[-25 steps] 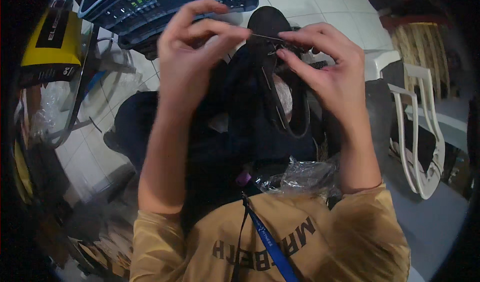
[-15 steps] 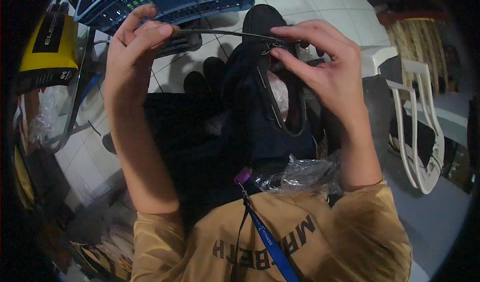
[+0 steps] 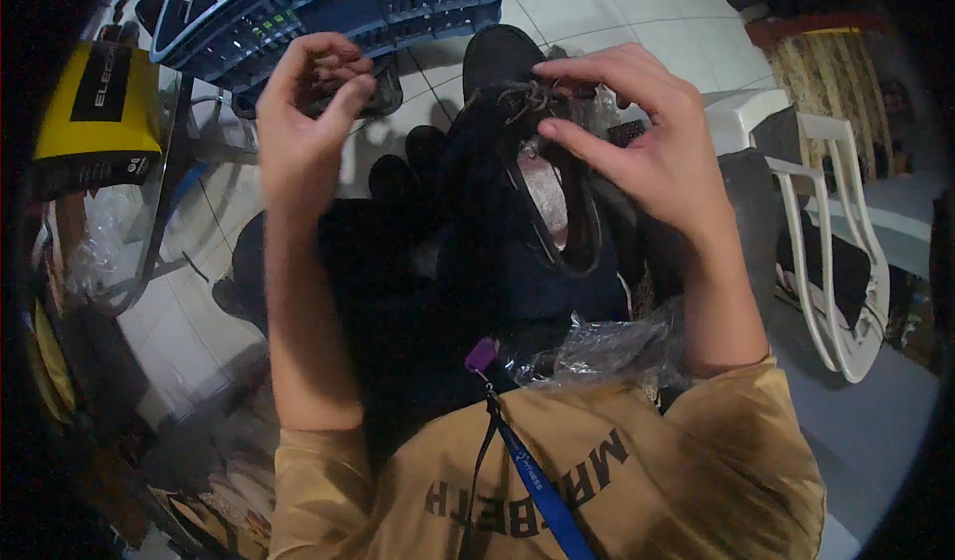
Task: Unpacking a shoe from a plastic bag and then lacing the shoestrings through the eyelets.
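A dark slip-on style shoe point(image 3: 502, 53) with a pale, shiny insole lies across my lap, its toe pointing away from me. Its thin dark shoelace point(image 3: 522, 97) forms a small loose bow or knot over the front of the opening. Beside that knot is my right hand point(image 3: 652, 122), index finger and thumb spread with a gap between them. My left hand point(image 3: 310, 112) hovers to the left of the shoe, fingers curled loosely but apart, with no lace seen in it. The other fingers of my right hand are partly hidden.
A blue plastic crate point(image 3: 328, 18) stands ahead on the tiled floor. At left is a yellow and black bag point(image 3: 99, 107) beside a metal-framed stand. Clear plastic wrap point(image 3: 617, 351) lies by my waist. A white plastic chair point(image 3: 846, 232) is at right.
My left hand has let go of the stretched shoelace and moved slightly right and down. The lace now sits bunched at the shoe. My right hand stays near the knot.
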Demonstrator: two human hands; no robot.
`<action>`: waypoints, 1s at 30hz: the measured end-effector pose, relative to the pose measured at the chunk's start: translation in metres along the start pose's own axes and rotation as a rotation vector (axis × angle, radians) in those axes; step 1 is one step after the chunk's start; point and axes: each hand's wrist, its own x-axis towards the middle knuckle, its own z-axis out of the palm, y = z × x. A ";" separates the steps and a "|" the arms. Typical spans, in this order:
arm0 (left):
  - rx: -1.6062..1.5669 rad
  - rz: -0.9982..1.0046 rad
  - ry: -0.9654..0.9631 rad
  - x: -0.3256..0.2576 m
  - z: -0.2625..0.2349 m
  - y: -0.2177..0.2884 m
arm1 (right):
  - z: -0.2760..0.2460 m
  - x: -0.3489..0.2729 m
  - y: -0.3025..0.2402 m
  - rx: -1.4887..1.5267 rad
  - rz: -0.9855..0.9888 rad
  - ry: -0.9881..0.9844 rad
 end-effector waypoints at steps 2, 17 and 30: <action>0.014 0.152 0.086 -0.007 0.026 0.011 | -0.004 -0.004 0.001 0.043 -0.006 -0.007; 0.293 0.461 -0.061 -0.017 0.075 0.016 | -0.010 0.008 0.026 -0.140 -0.248 0.126; 0.070 0.292 -0.291 -0.013 0.052 0.017 | 0.024 -0.004 0.019 0.406 0.400 0.035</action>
